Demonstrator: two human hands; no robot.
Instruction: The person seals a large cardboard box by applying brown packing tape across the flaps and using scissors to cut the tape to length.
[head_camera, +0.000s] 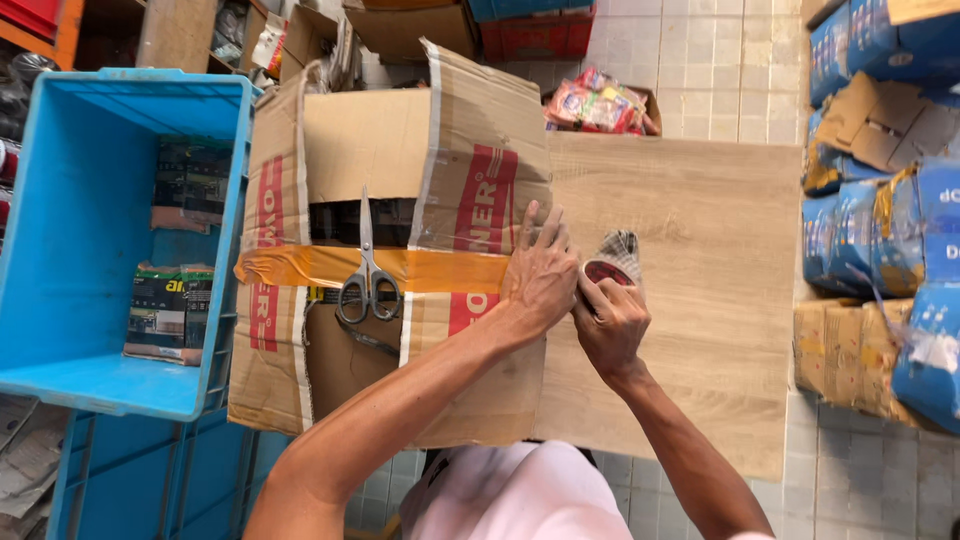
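A worn cardboard box (400, 140) lies on a wooden table (700, 250), its flaps joined by a strip of orange-brown tape (440, 270). My left hand (540, 275) lies flat on the box's right edge, pressing on the tape's end. My right hand (608, 322) is just beside it, off the box's side, gripping a tape roll (612, 262) with a red core. A pair of scissors (367, 275) rests on top of the box, across the tape, left of both hands.
A blue plastic crate (60, 240) holding dark packets stands on the left. Stacked blue packages and cartons (880, 210) line the right side. More boxes and a carton of colourful packets (598, 102) sit beyond the table on a tiled floor.
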